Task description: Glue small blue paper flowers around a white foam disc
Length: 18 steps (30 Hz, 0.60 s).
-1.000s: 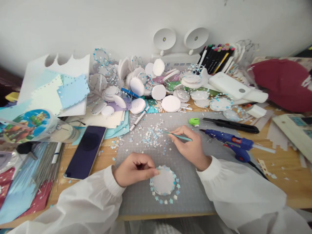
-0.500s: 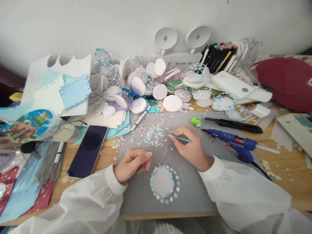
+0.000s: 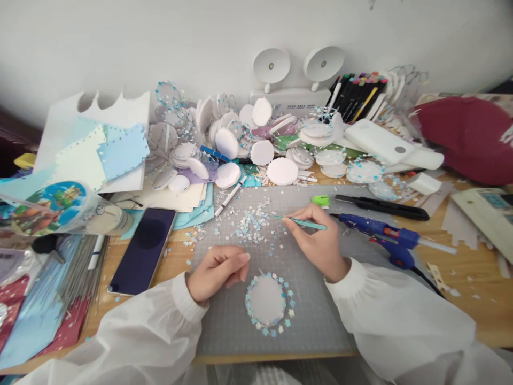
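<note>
Pale green tweezers (image 3: pixel 301 222) are pinched in my right hand (image 3: pixel 315 235), their tips over the near-right part of a pile of tiny blue and white paper flowers (image 3: pixel 252 222). Whether the tips grip a flower is too small to tell. My left hand (image 3: pixel 220 271) rests on the grey cutting mat (image 3: pixel 316 326) with its fingers curled and thumb laid against them; nothing shows in it. Just right of and below it lies a round white disc (image 3: pixel 265 301), ringed by small blue and white flowers, some on its edge and some just outside.
A blue glue gun (image 3: pixel 377 230), a black cutter (image 3: pixel 382 207) and a small green item (image 3: pixel 320 201) lie to the right. A phone (image 3: pixel 143 251) is at the left, beside papers and wires. White discs (image 3: pixel 282 171) crowd the back, before a twin-headed lamp (image 3: pixel 271 65).
My right hand has shifted slightly and turned the tweezers, which now lie flatter with their tips a little further left. My left hand and the ringed disc stay put.
</note>
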{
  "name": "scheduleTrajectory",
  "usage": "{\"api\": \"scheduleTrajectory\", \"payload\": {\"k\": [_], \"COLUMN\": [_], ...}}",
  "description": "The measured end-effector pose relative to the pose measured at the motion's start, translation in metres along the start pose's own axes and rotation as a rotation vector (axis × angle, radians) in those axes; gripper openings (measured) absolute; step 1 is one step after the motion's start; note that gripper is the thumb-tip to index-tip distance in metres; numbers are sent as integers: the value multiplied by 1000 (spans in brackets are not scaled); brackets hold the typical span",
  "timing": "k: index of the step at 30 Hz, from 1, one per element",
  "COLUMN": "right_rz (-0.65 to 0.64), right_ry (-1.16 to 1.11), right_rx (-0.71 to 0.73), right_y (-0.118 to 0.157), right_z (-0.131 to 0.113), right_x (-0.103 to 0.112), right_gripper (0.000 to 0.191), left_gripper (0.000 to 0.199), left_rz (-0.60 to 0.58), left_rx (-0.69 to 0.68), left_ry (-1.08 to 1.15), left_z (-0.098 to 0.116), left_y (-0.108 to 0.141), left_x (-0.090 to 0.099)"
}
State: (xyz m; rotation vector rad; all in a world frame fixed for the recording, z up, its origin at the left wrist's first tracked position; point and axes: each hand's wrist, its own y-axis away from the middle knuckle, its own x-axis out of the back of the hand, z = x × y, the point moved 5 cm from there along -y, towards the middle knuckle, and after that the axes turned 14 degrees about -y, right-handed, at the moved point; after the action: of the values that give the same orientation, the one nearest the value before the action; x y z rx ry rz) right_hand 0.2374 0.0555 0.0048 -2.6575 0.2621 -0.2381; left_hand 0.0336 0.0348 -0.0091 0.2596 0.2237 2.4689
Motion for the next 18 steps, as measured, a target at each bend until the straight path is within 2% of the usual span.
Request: {"api": "scheduleTrajectory", "payload": {"k": [8, 18], "right_rz": [-116, -67], "right_ry": [63, 8], "right_rx": [21, -47], "right_y": [5, 1], "right_z": [9, 7], "right_x": [-6, -5], "right_gripper": [15, 15], "left_gripper": [49, 50], "left_rz": [-30, -49], "left_rx": [19, 30], "left_ry": [-21, -31], "left_z": [1, 1], "left_y": [0, 0], "left_x": [-1, -2]}}
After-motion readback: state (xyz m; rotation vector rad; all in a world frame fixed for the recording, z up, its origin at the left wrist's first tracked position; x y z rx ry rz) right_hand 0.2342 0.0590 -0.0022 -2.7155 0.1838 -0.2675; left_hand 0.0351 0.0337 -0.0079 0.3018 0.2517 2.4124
